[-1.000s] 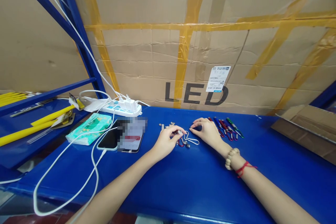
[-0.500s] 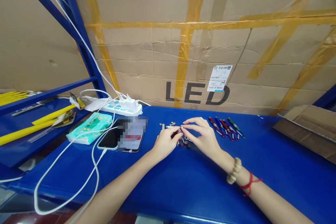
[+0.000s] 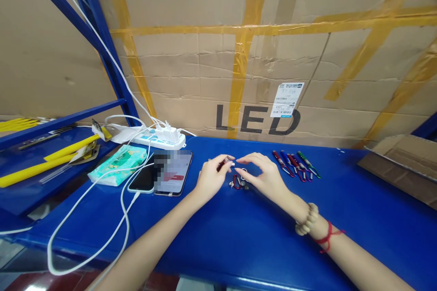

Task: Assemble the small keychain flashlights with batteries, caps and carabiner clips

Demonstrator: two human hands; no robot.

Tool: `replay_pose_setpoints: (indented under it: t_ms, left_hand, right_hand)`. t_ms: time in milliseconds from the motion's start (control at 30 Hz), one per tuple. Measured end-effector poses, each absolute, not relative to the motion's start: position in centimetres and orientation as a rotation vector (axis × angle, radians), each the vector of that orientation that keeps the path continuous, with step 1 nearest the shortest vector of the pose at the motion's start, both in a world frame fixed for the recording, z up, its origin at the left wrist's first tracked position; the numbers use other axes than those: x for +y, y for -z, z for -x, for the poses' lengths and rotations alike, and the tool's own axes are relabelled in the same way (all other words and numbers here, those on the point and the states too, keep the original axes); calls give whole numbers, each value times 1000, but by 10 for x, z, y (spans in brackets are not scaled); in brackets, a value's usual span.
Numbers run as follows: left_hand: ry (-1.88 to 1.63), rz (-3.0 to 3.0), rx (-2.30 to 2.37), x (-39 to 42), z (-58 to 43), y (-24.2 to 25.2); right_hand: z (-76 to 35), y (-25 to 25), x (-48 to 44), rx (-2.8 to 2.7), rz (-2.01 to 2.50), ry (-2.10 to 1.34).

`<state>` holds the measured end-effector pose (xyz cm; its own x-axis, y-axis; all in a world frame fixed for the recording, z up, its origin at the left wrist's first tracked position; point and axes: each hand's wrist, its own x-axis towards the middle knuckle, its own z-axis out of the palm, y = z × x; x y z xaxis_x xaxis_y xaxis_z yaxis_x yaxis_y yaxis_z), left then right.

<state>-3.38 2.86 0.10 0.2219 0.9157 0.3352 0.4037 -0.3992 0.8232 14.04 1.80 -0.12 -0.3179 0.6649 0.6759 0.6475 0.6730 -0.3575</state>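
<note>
My left hand (image 3: 211, 176) pinches a small dark red metal tube (image 3: 223, 163), whose near part the fingers hide. Facing it from the right, my right hand (image 3: 262, 170) curves with thumb and fingertips apart and nothing visible between them. Below the gap between the hands lies a red carabiner clip (image 3: 236, 182) on the blue surface. Around it are a metal ring (image 3: 243, 173) and a few small round metal parts (image 3: 246, 186), partly covered by the right hand. To the right rest several slim coloured metal torches with carabiners (image 3: 296, 165), in red, blue and green.
A phone with a lit screen (image 3: 175, 175) and a dark phone (image 3: 141, 181) on a white cable lie left, beside a green tissue pack (image 3: 118, 163). Behind stands a white power strip (image 3: 160, 138). A large cardboard box (image 3: 191, 68) forms the back; an open carton (image 3: 403, 168) sits right.
My hands have moved apart; the left has shifted slightly left with the tube. The fingertips of my right hand have come off it, exposing more of the red carabiner below.
</note>
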Motion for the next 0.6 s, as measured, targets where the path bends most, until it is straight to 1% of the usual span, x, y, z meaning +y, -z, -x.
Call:
replay_pose_setpoints:
  t_ms: [167,300,467,600]
  left_hand:
    - [-1272,-1754,1313,30,39,-9]
    - [-1200,-1791,1242,24,31,-2]
    - [-1145,-1859,1178,21,25,0]
    - [-1053,-1933,1156,21,32,-11]
  right_hand:
    - [-139,6,18,-2419,1037,-43]
    - [-136,9,16,-2532,1093,45]
    - [-141,4,18,-2436,1100,36]
    - [-149,-8,19,-2044,1099,-89]
